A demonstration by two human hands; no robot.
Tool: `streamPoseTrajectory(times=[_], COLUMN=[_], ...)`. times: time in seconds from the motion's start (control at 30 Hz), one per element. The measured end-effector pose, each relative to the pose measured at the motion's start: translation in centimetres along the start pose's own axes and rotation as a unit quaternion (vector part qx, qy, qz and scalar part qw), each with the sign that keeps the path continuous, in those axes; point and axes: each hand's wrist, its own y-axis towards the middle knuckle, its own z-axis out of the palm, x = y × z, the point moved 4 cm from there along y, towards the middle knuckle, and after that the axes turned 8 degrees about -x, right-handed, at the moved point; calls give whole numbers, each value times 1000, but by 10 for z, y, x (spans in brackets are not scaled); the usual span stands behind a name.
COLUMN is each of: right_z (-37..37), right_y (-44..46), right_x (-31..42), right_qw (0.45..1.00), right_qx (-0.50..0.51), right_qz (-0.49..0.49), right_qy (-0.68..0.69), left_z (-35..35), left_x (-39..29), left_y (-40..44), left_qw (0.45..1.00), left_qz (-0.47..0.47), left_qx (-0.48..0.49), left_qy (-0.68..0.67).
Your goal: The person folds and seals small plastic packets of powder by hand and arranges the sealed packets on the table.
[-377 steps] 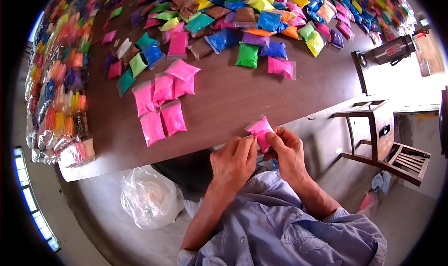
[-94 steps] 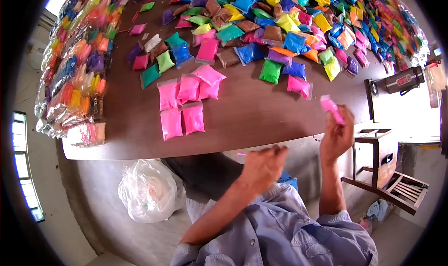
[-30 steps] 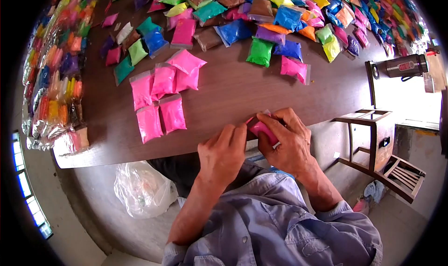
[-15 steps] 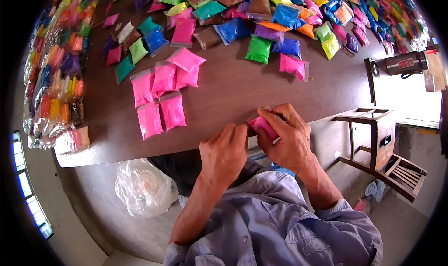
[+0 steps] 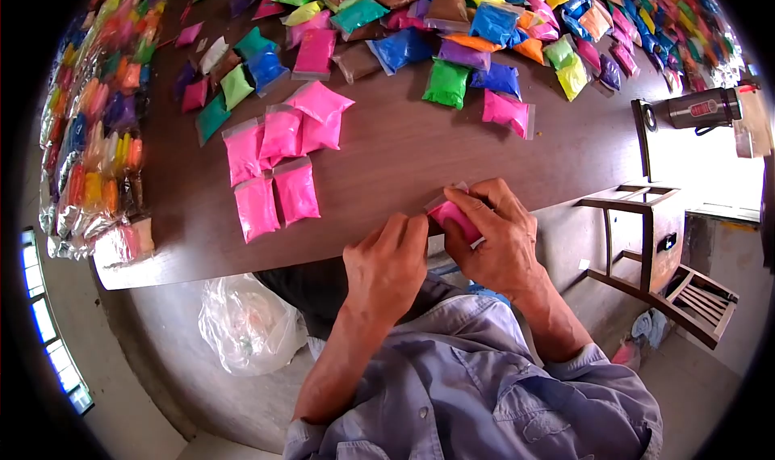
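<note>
A small clear bag with bright pink filling (image 5: 454,220) is at the table's front edge, pinched between the thumb and fingers of my right hand (image 5: 502,238). My left hand (image 5: 386,264) is closed right beside the bag's left edge. Its fingertips are turned away, so what they grip is hidden. To the left, several filled pink bags (image 5: 297,192) lie in a group, some overlapping. One more pink bag (image 5: 505,114) lies apart on the table, farther back to the right.
Many coloured bags (image 5: 402,50) are heaped along the back of the brown table (image 5: 387,157). Clear packs of coloured pieces (image 5: 101,149) line the left side. A dark flask (image 5: 701,110) and a wooden chair (image 5: 658,246) are at right. A plastic bag (image 5: 250,327) sits below the table.
Both hands and the held bag stay almost where they were. The bags on the table appear shifted very slightly left in the view.
</note>
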Motion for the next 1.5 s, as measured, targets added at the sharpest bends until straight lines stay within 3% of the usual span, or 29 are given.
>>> streamPoseTrajectory(times=[0.1, 0.43, 0.8, 0.93, 1.0, 1.1, 1.33, 1.5], right_z=[-1, -1, 0, 1, 1, 2, 3, 3], right_y=[-1, -1, -2, -2, -3, -4, -6, -7], right_x=[1, -1, 0, 1, 2, 2, 1, 0], right_qw=[999, 999, 1000, 1000, 1000, 1000, 999, 999], right_qx=[21, 26, 3, -5, 4, -7, -4, -4], right_qz=[26, 30, 14, -1, 19, 16, 15, 24], right_qy=[2, 5, 3, -2, -21, -26, -29, -28], left_z=[-3, 2, -11, -5, 2, -3, -7, 1], left_x=[4, 2, 1, -7, -5, 0, -3, 2], left_y=[6, 6, 6, 10, 10, 9, 14, 13], left_qw=[999, 996, 995, 996, 997, 997, 997, 997], left_qz=[5, -57, -83, -46, -64, -74, -70, -70], left_qx=[-50, -13, -26, -51, -8, -5, -24, 18], left_qy=[-15, -70, -40, -50, -51, 0, -28, -20])
